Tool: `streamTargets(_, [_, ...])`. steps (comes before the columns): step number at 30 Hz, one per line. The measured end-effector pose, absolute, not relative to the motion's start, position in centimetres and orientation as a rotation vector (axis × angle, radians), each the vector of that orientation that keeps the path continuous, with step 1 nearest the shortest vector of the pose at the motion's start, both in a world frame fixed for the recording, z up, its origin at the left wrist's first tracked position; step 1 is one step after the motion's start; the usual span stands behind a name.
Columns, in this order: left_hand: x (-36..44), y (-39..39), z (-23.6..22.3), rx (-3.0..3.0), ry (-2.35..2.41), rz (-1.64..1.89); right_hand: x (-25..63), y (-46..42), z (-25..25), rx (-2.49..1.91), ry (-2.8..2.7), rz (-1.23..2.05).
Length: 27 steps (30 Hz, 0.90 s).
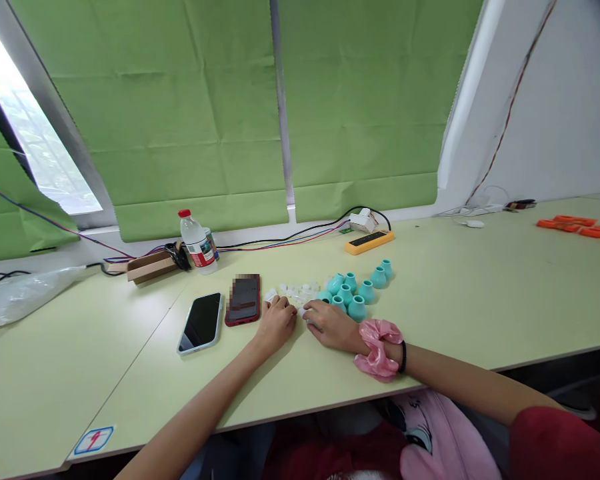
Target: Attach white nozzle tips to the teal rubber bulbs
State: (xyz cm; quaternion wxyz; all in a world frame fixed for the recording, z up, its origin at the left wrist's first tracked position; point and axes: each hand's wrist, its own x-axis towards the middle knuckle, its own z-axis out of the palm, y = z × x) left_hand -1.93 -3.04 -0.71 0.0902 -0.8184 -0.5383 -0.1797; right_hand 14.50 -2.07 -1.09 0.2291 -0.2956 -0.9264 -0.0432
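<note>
My left hand rests on the table with its fingers curled, at the near edge of a scatter of small whitish translucent pieces. What those fingers hold, if anything, is too small to tell. Facing it, my right hand is bent inward, thumb and fingers drawn together near a tiny pale piece; its grip is partly hidden. Just beyond the right hand stand several turquoise vase-shaped hollow parts with open necks, some close together and some trailing off to the right. A pink scrunchie circles my right wrist.
Left of my hands lie a red-cased phone and a light-cased phone. Farther back are a red-capped bottle, a cardboard tray, cables and a yellow-orange device. Orange items lie far right.
</note>
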Motion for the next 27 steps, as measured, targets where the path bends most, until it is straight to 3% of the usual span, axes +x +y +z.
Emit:
streamTargets(12, [-2.2, -3.5, 0.4, -2.692, -1.469, -0.98, 14.5, -2.0, -1.2, -0.756, -2.477, 0.117])
streamTargets(27, [-2.2, -3.7, 0.8, -2.833, -1.481, -1.101, 14.5, -2.4, -1.2, -0.898, -2.388, 0.273])
